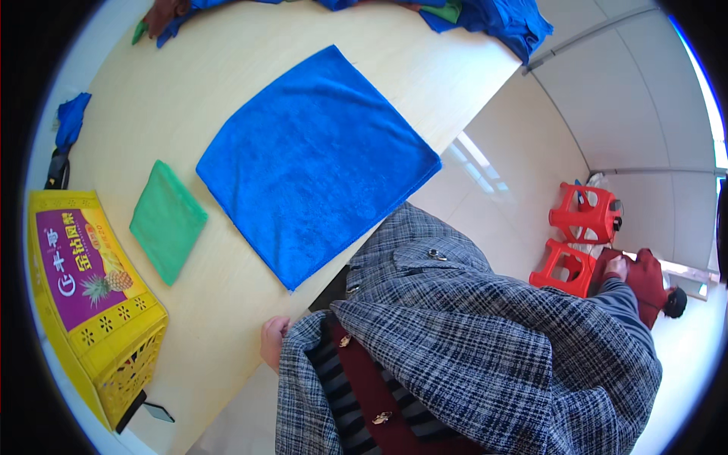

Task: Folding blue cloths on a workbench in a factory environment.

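A square blue cloth (pixel 318 163) lies spread on the pale wooden table (pixel 220 315), its lower corners near the table edge by my body. To its left lies a smaller green cloth (pixel 168 222), folded flat. My left hand (pixel 274 339) is at the near table edge, below the blue cloth's lowest corner. Its fingers are curled, and nothing shows in them. Off to the far right, away from the table, my right hand (pixel 616 268) is closed on a dark red cloth (pixel 644 282) with a black part at one end. Part of that hand's grip is hidden.
A yellow plastic crate (pixel 125 364) with a purple label stands on the table's left. Beside it is a dark flat object (pixel 158 412). Blue cloths (pixel 485 26) are heaped at the far edge. Red stools (pixel 584 212) stand on the floor at right.
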The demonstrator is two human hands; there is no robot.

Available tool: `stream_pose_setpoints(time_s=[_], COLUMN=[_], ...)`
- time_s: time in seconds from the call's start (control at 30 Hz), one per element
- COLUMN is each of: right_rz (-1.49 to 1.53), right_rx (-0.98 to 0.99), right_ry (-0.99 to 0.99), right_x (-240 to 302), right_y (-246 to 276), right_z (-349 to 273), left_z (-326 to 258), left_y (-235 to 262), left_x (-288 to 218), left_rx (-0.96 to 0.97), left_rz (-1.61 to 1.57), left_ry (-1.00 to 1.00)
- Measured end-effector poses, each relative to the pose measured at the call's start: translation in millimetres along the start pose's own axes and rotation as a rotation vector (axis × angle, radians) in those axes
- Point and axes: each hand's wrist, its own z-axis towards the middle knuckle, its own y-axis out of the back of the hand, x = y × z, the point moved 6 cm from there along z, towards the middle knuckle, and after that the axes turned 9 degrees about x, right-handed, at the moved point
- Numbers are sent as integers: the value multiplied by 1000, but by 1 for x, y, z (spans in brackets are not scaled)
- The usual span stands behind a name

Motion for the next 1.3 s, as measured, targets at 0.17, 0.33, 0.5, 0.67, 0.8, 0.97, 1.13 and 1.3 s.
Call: stream_pose_setpoints(time_s=[0.17,0.33,0.5,0.67,0.8,0.97,1.13,1.3], right_rz=[-138,-343,-294,-209,-575,-890,-1149,-1214], right_rx=[214,451,630,662,680,366,176,47], right_ry=[91,61,561,1450,2008,2250,2300,2298], right_x=[109,142,291,348,314,284,262,278], right_y=[-64,-173,-423,-573,-667,-719,-729,-704], right_z=[77,104,56,-184,-300,-318,-274,-256], left_z=[2,-6,28,90,124,132,106,90], left_y=[4,-6,2,16,5,-10,-21,-21], left_x=[-65,-99,-150,-157,-159,-175,-159,-151], left_rx=[-296,-610,-675,-561,-465,-362,-282,-331], left_rz=[57,241,201,169,354,366,306,265], left_ry=[-25,-59,-169,-163,-180,-188,-172,-186])
